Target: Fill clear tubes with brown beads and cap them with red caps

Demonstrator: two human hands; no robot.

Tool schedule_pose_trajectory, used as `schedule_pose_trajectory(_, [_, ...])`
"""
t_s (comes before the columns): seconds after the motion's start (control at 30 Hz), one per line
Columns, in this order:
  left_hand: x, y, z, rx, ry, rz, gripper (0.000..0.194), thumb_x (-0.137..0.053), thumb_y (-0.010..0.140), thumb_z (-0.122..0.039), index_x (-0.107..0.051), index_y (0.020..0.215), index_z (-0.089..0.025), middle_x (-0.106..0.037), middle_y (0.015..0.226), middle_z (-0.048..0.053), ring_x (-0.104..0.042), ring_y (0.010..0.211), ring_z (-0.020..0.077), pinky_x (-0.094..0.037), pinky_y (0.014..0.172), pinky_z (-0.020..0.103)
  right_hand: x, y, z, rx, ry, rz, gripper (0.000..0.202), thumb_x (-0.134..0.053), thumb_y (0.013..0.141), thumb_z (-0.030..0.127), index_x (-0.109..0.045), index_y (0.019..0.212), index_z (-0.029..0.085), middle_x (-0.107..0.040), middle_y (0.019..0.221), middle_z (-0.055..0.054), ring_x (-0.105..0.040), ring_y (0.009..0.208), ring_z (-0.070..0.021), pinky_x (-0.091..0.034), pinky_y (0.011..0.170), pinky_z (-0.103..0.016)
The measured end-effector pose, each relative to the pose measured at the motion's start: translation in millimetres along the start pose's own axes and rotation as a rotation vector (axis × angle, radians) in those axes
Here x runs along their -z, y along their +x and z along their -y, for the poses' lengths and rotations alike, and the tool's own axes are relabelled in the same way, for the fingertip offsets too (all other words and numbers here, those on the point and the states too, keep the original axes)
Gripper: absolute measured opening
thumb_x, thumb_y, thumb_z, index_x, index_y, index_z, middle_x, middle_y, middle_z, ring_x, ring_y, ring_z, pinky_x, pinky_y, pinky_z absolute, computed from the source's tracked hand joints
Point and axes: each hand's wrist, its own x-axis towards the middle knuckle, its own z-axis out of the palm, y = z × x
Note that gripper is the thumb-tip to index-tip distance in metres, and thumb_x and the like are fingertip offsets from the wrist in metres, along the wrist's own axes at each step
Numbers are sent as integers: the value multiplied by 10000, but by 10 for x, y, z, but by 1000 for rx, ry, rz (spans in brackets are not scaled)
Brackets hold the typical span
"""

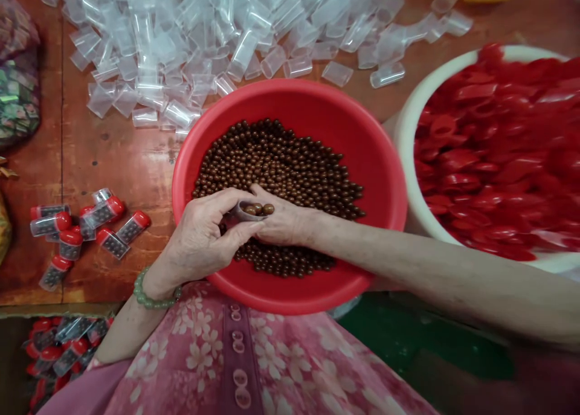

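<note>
Clear tube [249, 216] with brown balls [281, 161], pinched above a red basin [290, 300]

Near the center of the frame, the left hand [199, 237] is clamped on the tube between thumb and fingers, just left of the right hand [283, 220]. Its rear end is hidden by the left hand. Three balls show at the mouth; whether more lie deeper cannot be made out. Reaching in from the right, the right hand has its fingers mostly concealed, so I cannot tell whether it is closed or holding anything. The hands overlap in view; whether they touch is unclear. The top edge cuts off a heap of loose tubes [194, 58], and the right edge crops a white tub [408, 161] of blurred red pieces [489, 167].

The tube's open mouth faces right and somewhat up; its long axis seems to run roughly across the frame, though foreshortened.
</note>
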Motion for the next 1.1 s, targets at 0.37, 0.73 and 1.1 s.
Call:
schedule_pose_trajectory(0.37, [14, -25, 28, 75, -62, -6, 150, -604, 874, -241, -632, 1011, -186, -697, 926, 28, -641, 825, 134, -519, 758, 255, 540, -512, -343, -536, -4, 13, 643, -643, 822, 378, -438, 1412, 224, -420, 1430, -184, -420, 1254, -423, -432, 928, -572])
schedule_pose_trajectory(0.73, [-120, 130, 108, 341, 264, -33, 121, -517, 866, -292, -539, 874, -173, -453, 1385, 150, -337, 1373, 331, -212, 1163, 572, 146, -426, 16, -1076, 633, 20, 1216, -771, 654, 515, -32, 1542, 133, -274, 1460, -272, -405, 1341, -403, -374, 1077, -494])
schedule_pose_trajectory(1.1, [-63, 126, 192, 283, 4, -41, 250, -540, 879, -370, -588, 1027, -175, -478, 1380, 118, -449, 1295, 252, -321, 1125, 442, 563, -287, -242, -766, 472, -286, 614, -500, 912, 378, -363, 1450, 115, -476, 1386, -206, -503, 1256, -313, -396, 1062, -487])
